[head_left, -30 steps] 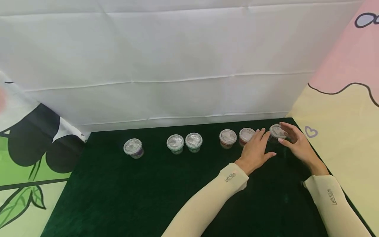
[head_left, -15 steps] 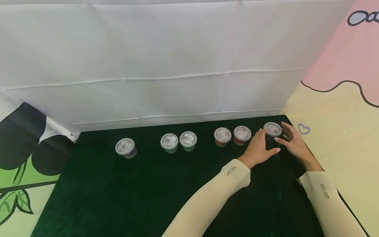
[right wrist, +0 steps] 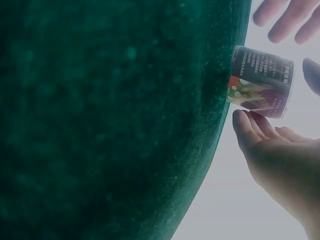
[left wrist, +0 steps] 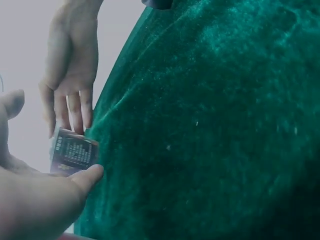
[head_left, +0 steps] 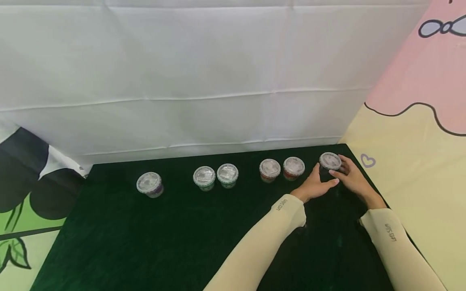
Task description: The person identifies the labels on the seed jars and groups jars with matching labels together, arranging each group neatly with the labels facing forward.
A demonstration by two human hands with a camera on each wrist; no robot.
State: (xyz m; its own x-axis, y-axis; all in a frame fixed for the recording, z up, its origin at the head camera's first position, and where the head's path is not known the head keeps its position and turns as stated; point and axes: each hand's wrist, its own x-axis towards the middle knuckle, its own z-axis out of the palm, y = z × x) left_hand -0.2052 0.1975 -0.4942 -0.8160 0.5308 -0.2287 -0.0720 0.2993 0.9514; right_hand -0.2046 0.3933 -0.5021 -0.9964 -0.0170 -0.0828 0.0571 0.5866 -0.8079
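A small round plastic tub [head_left: 330, 161] with a pale lid and dark sides stands upright near the table's back right corner. Its black printed label shows in the left wrist view, and the right wrist view adds a colored picture on the tub [right wrist: 261, 82]. My left hand [head_left: 314, 184] is at its left side with extended fingers against or very close to it, thumb pointing right. My right hand [head_left: 351, 178] curves loosely about the right side; in the right wrist view its fingers [right wrist: 290, 20] stand a little apart from the tub. Neither hand grips it.
Two red-sided tubs [head_left: 270, 170] [head_left: 293, 168] stand to the left of my hands. Further left come two green-sided tubs [head_left: 204, 178] [head_left: 227, 176] and a purple-sided one [head_left: 149, 184]. A white cloth wall [head_left: 204, 121] rises behind the dark green table [head_left: 164, 242].
My left hand has moved right, from over a red-sided tub to the dark tub. The right hand has drawn nearer the dark tub. The head view has shifted slightly right.
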